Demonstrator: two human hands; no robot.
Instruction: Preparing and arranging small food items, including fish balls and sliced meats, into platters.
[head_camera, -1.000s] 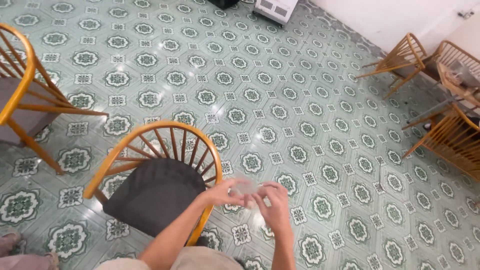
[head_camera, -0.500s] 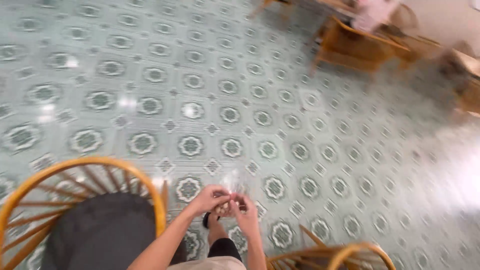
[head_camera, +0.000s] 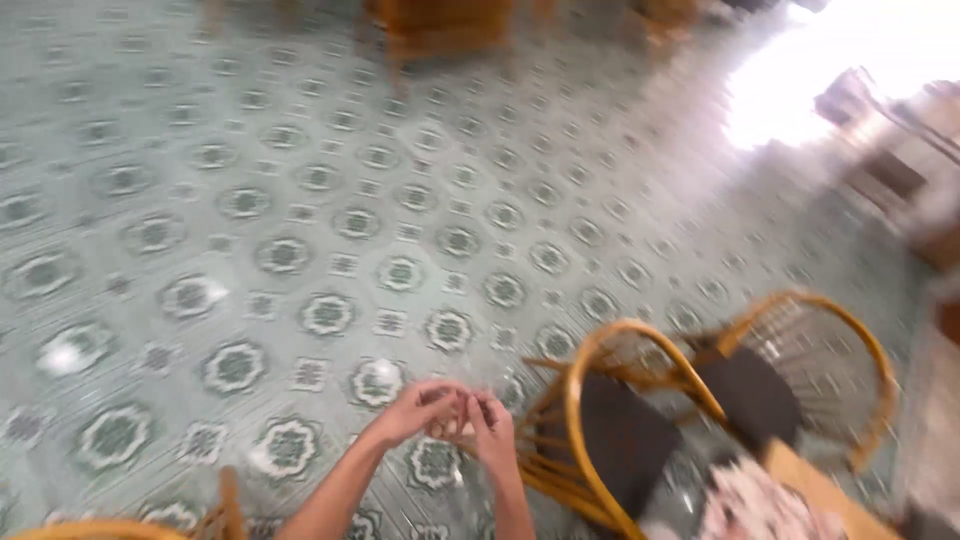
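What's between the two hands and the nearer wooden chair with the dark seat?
Nothing lies there. In the head view, the right hand and left hand meet over green patterned floor tile; only a narrow strip of tile separates them from the nearer chair.

Green-patterned floor tiles (head_camera: 300, 200); orange chairs (head_camera: 620, 420)

Daylight poured in from the upper right, blowing out that corner to white glare. Bright patches shone on the tiled floor (head_camera: 300, 200). Motion blur smeared the whole view, worst at the edges; the chairs (head_camera: 640, 430) looked soft.
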